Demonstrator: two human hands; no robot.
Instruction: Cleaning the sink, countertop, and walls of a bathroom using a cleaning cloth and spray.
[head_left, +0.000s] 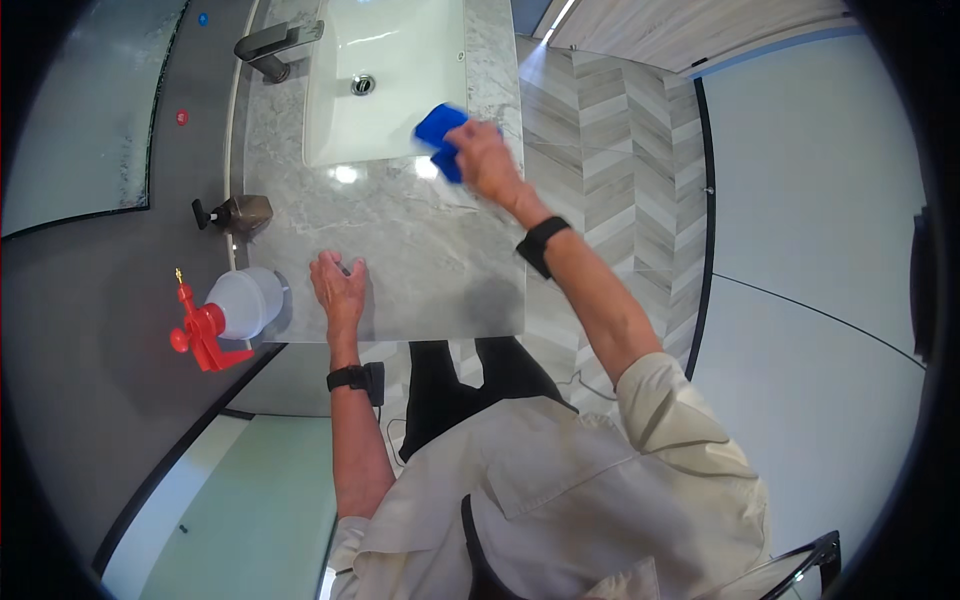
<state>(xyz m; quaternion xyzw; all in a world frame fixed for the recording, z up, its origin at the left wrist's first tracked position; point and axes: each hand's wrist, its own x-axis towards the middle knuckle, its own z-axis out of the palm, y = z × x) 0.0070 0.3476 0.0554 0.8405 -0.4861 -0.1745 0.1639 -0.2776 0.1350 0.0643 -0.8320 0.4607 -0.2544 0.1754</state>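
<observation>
My right hand (484, 161) grips a blue cloth (442, 127) over the near right corner of the white basin (386, 139); hand and cloth are slightly blurred. Whether the cloth touches the rim is hard to tell. My left hand (339, 289) rests on the grey marbled countertop (405, 247), near its front edge. Between its thumb and fingers shows a small dark thing, too small to name. To the left of that hand stands a white pump spray bottle (247, 304) with a red trigger head.
A brown soap dispenser (251, 215) stands by the wall at the counter's left edge. Behind it, a dark metal faucet (277, 49) reaches over the basin, whose drain (363, 85) is visible. A mirror (82, 112) hangs on the left wall. Herringbone floor (615, 172) lies to the right.
</observation>
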